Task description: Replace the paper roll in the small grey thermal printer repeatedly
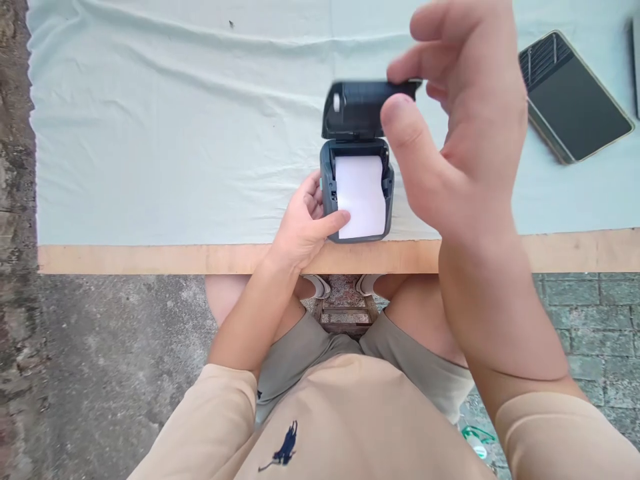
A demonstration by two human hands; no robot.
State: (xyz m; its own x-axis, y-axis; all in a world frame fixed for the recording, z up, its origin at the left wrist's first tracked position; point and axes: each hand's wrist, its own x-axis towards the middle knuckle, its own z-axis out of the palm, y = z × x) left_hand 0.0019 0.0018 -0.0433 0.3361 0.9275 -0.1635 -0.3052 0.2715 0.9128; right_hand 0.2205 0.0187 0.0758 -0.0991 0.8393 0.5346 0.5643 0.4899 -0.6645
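Note:
A small dark portable printer (327,200) lies near the table's front edge with its lid (357,110) raised. White paper (361,187) covers its open compartment and reaches down over the front. My left hand (310,217) grips the printer's left side, its thumb resting on the paper's lower left edge. Up at the lid's right corner is my right hand (460,113), with the thumb in front and a fingertip at the top edge. Part of the lid is hidden behind that thumb.
A pale cloth (165,133) covers the table, leaving a wooden front edge (150,259) bare. To the right lies a smartphone (577,100), and part of a dark object (637,67) shows at the far right border. Below are my legs and a wooden stool or rung (345,327).

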